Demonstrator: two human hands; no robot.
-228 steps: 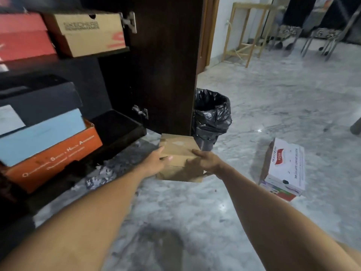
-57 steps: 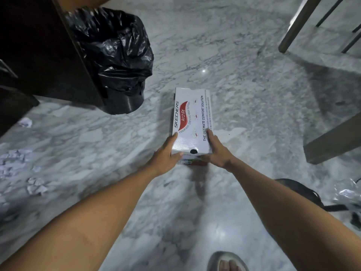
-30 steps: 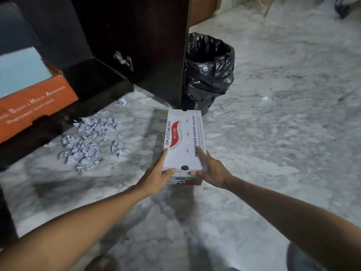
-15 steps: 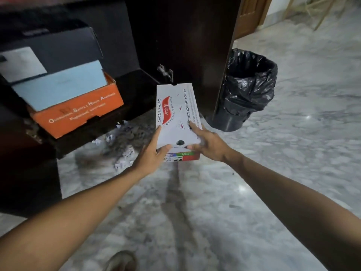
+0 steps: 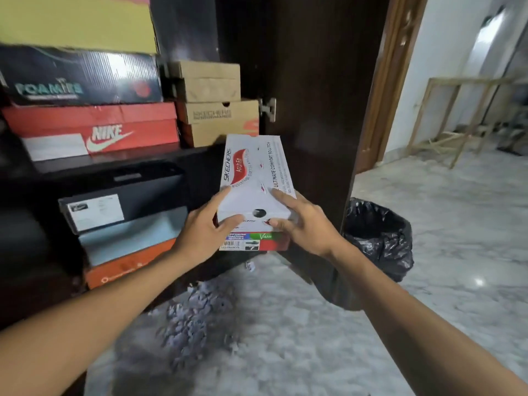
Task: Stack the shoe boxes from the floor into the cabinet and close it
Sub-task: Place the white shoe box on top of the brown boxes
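The floor [image 5: 428,224] is grey and white marble, and a dark cabinet [image 5: 300,67] stands on it with its door open. Half a second ago the white shoe box [image 5: 253,178] was held low, in front of the bottom part of the cabinet. Now it is higher, up in front of the open door, with its far end just below the brown boxes [image 5: 211,101] on the cabinet's upper shelf. The box is in the air and touches no shelf.

The left hand [image 5: 204,230] grips the near left corner of the white shoe box, thumb on the end and fingers along the side. The right hand [image 5: 303,224] grips the near right corner the same way.

Inside the cabinet, left of the brown boxes, a red box [image 5: 94,130] lies under a dark box [image 5: 80,78] and a yellow one [image 5: 77,21]. Lower in the cabinet sit a black box [image 5: 120,204], a pale blue box [image 5: 131,238] and an orange box [image 5: 125,267]. Bits of torn paper [image 5: 188,318] lie on the floor in front of the cabinet. A bin with a black bag [image 5: 377,238] stands right of the door.
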